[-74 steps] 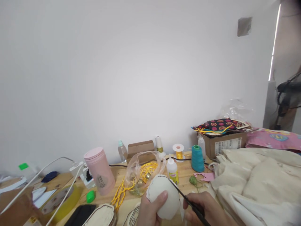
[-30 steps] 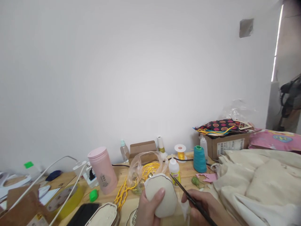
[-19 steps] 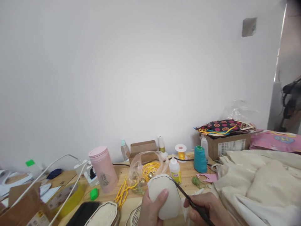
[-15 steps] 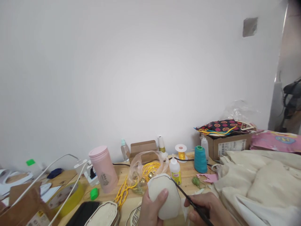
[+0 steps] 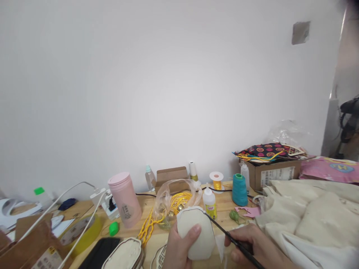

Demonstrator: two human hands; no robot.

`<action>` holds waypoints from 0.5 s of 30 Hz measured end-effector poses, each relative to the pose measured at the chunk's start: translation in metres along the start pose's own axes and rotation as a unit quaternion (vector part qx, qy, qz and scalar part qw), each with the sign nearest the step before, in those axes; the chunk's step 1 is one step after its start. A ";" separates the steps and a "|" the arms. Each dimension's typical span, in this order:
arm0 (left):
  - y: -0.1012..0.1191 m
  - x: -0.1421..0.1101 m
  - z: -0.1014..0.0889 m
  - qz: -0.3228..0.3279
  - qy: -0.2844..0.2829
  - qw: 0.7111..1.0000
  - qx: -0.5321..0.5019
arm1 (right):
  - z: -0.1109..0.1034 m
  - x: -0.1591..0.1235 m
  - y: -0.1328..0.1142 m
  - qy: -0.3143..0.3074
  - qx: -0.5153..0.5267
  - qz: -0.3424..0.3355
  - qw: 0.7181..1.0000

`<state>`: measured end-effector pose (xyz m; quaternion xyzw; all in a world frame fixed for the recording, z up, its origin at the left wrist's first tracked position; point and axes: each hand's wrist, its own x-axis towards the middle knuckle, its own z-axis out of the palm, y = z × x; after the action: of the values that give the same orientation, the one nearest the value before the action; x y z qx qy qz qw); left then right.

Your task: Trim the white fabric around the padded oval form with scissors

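Note:
A cream, rounded-corner padded panel [image 5: 198,239] is held up by my left hand [image 5: 182,244], the thumb lying across its face. A thin edge of fabric shows along its top. My right hand [image 5: 249,243] grips a slim black pointed tool [image 5: 228,236], whose kind I cannot make out. The tool's tip meets the panel's upper right edge. Just behind the panel stands a white glue bottle [image 5: 209,204] with a yellow label. Below, to the left, lie a stack of similar cream panels [image 5: 123,256] and an openwork piece [image 5: 159,257], partly hidden by my left hand.
Behind are a plastic bag with yellow cords [image 5: 179,200], a teal thread cone [image 5: 239,190] and a yellow spool [image 5: 217,183]. Cream fabric [image 5: 308,213] is heaped at right. On the left are a pink tumbler [image 5: 125,200], a black phone [image 5: 102,254] and a tape roll [image 5: 81,231].
The black tool and my right hand have shifted slightly right and down along the panel's edge. My left hand keeps its hold. The whole view has moved a little.

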<state>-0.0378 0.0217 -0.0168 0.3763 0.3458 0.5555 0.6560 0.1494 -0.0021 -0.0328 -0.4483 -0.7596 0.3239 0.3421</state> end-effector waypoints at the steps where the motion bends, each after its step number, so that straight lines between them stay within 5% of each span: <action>1: 0.000 0.001 -0.001 0.000 -0.001 1.000 0.006 | -0.002 -0.001 0.001 -0.008 0.012 0.005 1.000; 15: 0.009 0.000 -0.001 0.014 0.002 1.000 -0.009 | 0.003 0.002 0.008 -0.010 0.131 -0.003 0.991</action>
<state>-0.0428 0.0222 -0.0095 0.3742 0.3363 0.5684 0.6510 0.1496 0.0017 -0.0404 -0.3942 -0.7153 0.4243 0.3909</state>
